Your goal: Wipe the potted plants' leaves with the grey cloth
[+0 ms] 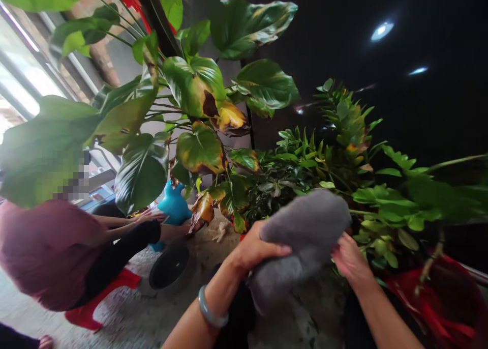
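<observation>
A grey cloth (301,232), folded and slightly blurred, is stretched between my two hands above the floor. My left hand (253,250) grips its left side, the thumb lying across the front and the other fingers hidden behind it. At the cloth's right edge, my right hand (348,260) is closed on it, with the fingertips partly out of sight. A pale bangle (209,308) circles my left wrist. Just beyond the cloth stand leafy green plants (305,158), and the cloth overlaps some of their leaves in view.
A tall plant with big, partly browned leaves (200,148) spreads at centre left. Another person in a pink top (49,252) sits on a red stool (102,293), near a black basin (170,267) and a blue vessel (174,204). Red wrapping (442,298) lies at right.
</observation>
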### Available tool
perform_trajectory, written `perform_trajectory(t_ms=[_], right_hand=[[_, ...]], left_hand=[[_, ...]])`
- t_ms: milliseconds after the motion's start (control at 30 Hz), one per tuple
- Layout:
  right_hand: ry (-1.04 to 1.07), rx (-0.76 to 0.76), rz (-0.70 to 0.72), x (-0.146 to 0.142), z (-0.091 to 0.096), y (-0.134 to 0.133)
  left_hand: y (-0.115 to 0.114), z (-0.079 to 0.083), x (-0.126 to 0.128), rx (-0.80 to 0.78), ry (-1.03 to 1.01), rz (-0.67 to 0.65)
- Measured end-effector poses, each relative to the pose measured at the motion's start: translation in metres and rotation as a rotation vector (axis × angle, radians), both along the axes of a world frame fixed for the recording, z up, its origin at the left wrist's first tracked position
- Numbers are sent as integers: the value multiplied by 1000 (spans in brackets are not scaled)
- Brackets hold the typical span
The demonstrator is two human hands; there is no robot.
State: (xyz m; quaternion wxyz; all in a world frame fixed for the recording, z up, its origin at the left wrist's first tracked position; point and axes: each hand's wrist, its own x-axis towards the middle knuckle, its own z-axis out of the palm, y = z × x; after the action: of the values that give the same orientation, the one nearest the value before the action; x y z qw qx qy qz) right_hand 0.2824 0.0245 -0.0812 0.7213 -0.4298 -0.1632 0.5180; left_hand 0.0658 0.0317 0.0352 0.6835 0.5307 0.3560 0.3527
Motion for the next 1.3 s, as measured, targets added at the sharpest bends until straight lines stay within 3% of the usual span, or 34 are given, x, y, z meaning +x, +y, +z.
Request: perform_trajectory(t_ms=[67, 167, 300, 400, 467, 533, 633, 733, 833, 900, 1000, 1167, 1233, 1300], right_hand=[[-9, 5, 18, -4, 3, 0], [-19, 4, 39, -7, 5, 0], [-18, -24, 36, -6, 3, 1], [-10, -34, 25, -5, 0, 1], [-10, -34, 22, -5, -1, 2], [-15, -32, 34, -6, -1, 2], [-20, -29, 69, -10, 2, 2], [-45, -36, 133, -16, 6, 3], [-106, -50, 144, -26, 9, 4], [-137, -45, 93, -34, 10, 6], [-147, -28, 35, -42, 10, 9], [-139, -9, 43, -47, 10, 12], [-135, -9, 54, -48, 10, 12], [-132, -17, 71, -50, 9, 13]], left_hand=[[13, 4, 4, 15, -95, 118], [21, -17, 9, 32, -34, 191], [0, -49, -4, 28, 210, -49], [-13, -35, -25, 24, 200, -159], [-10, -11, -38, 14, 76, -24], [3, 12, -45, -4, -98, 232], [21, 21, -40, -27, -253, 592], [18, -10, -27, -125, -154, 694], [-10, -54, -21, -269, -8, 500], [-29, -69, -26, -329, 6, 443], [-36, -57, -39, -296, -6, 480], [12, -6, -42, -33, -124, 709], [30, -6, -32, 6, -170, 760], [32, -21, -22, -54, -134, 747]])
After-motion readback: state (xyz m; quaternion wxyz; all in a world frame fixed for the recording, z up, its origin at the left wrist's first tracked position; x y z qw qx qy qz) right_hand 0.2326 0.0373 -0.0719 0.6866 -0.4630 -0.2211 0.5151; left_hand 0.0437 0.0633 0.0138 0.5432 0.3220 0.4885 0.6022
